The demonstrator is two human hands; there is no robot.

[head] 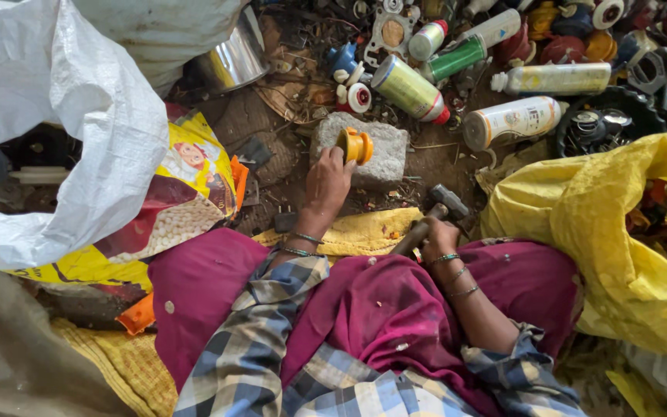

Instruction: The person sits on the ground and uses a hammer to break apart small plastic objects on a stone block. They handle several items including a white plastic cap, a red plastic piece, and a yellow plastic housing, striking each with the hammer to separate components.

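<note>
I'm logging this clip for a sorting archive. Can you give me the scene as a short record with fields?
Left hand: holds a yellow plastic spool on a grey stone block
Right hand: grips a hammer, head low beside the block
Ahead: spray cans, scrap parts
Sides: white sack on the left, yellow sack on the right

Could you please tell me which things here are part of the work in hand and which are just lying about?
In use: left hand holding yellow plastic piece on stone block; right hand gripping hammer.

Lying about: spray cans, white sack, yellow sack, steel bowl.
</note>
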